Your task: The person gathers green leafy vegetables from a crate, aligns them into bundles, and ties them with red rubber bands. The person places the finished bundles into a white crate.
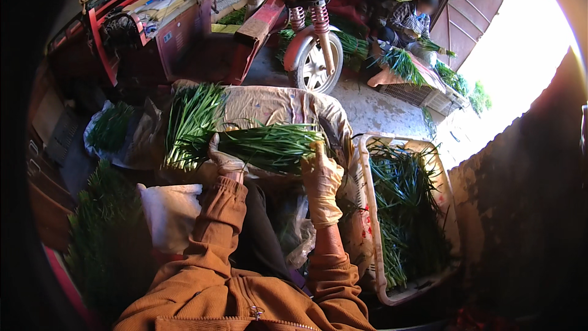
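A bundle of garlic chives (pixel 271 145) lies crosswise in front of me, its leaves running left to right. My left hand (pixel 227 160), in a pale thin glove, holds the bundle near its left end with the thumb up. At the right end my right hand (pixel 322 174), in a yellowish glove, grips the leaves between its fingers. Beneath the bundle is a work surface draped in a stained pale cloth (pixel 280 103). More chives (pixel 195 108) with white stems rest on the left part of this cloth, partly behind the held bundle.
To my right stands a plastic crate (pixel 377 239) holding loose chives (pixel 404 211). Dark greens (pixel 105 225) fill the lower left, beside a white foam-like block (pixel 170 216). Ahead is a red motor tricycle (pixel 317 50). A person (pixel 409 23) sits far right among chives.
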Available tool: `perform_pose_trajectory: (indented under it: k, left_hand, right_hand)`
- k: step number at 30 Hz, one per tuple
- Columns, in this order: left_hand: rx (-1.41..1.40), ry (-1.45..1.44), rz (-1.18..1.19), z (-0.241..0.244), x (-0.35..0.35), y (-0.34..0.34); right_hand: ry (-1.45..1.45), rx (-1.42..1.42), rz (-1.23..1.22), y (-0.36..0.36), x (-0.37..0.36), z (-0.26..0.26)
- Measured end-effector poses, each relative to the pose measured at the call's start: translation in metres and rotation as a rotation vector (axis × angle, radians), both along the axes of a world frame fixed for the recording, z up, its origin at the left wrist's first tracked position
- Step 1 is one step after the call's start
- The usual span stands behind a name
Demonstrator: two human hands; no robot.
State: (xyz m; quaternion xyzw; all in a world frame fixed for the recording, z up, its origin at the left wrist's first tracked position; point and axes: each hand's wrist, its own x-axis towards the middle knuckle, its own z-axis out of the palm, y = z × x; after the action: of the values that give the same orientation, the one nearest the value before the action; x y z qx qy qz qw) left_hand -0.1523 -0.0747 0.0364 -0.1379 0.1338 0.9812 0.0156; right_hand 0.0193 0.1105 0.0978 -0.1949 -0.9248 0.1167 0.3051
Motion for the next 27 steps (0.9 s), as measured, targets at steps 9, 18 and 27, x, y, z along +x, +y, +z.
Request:
perform_pose_trajectory:
  k: [9, 18, 27]
  left_hand:
    - [0.009, 0.072, -0.094, -0.017, -0.006, -0.007]
    - [-0.010, 0.184, -0.147, -0.024, -0.018, -0.020]
    - [0.031, 0.290, -0.201, -0.010, -0.009, -0.012]
  right_hand:
    - [0.295, -0.861, 0.345, -0.001, -0.009, 0.006]
    - [0.164, -1.488, 0.737, -0.004, 0.026, 0.038]
    - [0.245, -1.332, 0.685, -0.001, 0.026, 0.034]
